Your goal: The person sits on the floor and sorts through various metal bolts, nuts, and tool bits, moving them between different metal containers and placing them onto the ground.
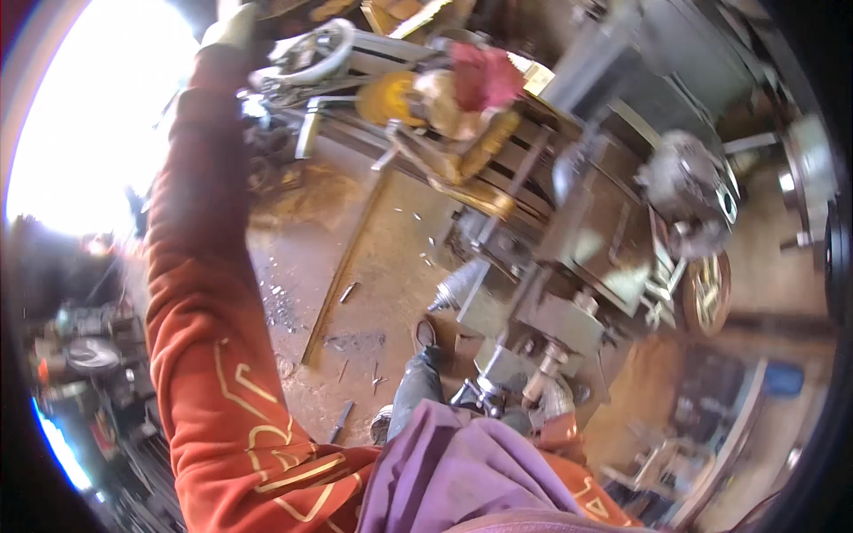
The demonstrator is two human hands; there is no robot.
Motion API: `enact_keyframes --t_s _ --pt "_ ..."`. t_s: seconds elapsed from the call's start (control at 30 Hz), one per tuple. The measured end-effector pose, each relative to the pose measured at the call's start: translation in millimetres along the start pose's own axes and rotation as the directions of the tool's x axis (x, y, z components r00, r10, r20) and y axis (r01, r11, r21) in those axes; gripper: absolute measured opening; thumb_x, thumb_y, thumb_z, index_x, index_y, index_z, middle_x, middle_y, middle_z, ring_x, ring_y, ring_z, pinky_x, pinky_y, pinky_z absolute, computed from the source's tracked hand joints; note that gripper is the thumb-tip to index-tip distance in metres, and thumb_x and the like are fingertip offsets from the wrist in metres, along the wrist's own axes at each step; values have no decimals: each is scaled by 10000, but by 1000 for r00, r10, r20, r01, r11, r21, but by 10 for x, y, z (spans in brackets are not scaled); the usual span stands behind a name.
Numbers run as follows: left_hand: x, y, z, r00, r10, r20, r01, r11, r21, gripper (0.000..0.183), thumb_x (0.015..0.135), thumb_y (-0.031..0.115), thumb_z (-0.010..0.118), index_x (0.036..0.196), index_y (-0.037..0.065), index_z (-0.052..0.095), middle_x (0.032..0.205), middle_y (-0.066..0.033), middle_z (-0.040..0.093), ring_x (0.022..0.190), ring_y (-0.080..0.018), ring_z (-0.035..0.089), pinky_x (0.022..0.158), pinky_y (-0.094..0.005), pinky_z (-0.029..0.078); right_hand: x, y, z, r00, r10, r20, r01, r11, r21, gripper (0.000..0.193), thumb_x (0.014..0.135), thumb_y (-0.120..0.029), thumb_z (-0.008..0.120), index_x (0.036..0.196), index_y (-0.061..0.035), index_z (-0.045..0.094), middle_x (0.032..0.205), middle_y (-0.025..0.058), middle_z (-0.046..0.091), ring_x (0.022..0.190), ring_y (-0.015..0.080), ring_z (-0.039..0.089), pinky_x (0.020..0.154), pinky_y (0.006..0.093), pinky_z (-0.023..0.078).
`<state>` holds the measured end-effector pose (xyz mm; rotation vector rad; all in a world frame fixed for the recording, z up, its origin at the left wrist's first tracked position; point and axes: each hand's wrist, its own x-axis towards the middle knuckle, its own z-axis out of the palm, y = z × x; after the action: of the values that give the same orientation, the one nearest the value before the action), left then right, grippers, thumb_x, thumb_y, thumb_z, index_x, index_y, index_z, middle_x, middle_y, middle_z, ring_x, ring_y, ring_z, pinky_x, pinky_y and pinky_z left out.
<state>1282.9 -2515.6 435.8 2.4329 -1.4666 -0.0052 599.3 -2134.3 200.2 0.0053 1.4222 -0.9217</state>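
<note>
My left arm, in an orange sleeve, stretches up to the far left. My left hand [231,34], in a pale glove, is blurred near the top edge, and its fingers cannot be made out. Beside it is a white-rimmed wheel [324,53] on a cluttered bench. Low on the right, my right hand [558,398], also gloved, rests close beside a brownish round handle [540,377] on a grey metal machine [555,322]. Its fingers are mostly hidden. A metal lever with ball ends [480,391] sits left of that handle.
Yellow and red cloth-like items [484,80] lie on the slatted bench. A motor [689,182] stands at the right above a round tray [708,293]. Metal scraps [348,291] and a long thin bar [342,266] lie on the floor ahead of my feet.
</note>
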Motion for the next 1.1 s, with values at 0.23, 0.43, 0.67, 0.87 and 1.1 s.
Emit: enact_keyframes --t_s 0.23,0.43,0.67,0.87,1.1 --pt "-271 504 946 944 53 327 125 858 -499 442 878 457 567 1095 85 664 907 -93 652 723 -194 561 626 -317 422 -192 -217 1 980 -78 186 76 997 16 222 885 -119 695 1062 -26 598 822 100 641 636 217 612 518 358 522" --pt "-1239 1309 907 900 4 436 305 708 -637 399 886 438 571 1044 88 680 805 -63 661 594 -154 549 519 -286 412 -427 -397 -461 996 -87 12 86 996 35 185 908 -117 668 1053 -37 585 808 113 651 605 209 610 478 335 514" --pt "-2358 1621 687 912 -40 407 337 639 -692 381 883 440 607 935 68 673 663 -45 580 513 -150 509 466 -295 409 -139 -543 -1626 995 -96 -3 96 991 89 171 896 -146 696 1027 -63 626 759 73 653 567 173 606 432 316 479" --pt "-4023 1855 -123 930 -219 296 368 578 -728 357 879 417 645 912 61 658 631 -32 548 450 -133 468 400 -291 396 137 -2132 -2376 819 -558 132 560 828 29 232 872 -322 738 829 -131 612 621 -7 571 453 104 499 375 257 383" --pt "-6622 2899 258 909 -357 216 395 567 -723 397 889 405 665 1022 32 662 645 -63 566 449 -131 508 382 -299 437 95 -4073 -2030 895 -433 107 444 840 -311 484 829 -603 688 829 -124 623 570 -41 480 403 79 394 358 277 323"
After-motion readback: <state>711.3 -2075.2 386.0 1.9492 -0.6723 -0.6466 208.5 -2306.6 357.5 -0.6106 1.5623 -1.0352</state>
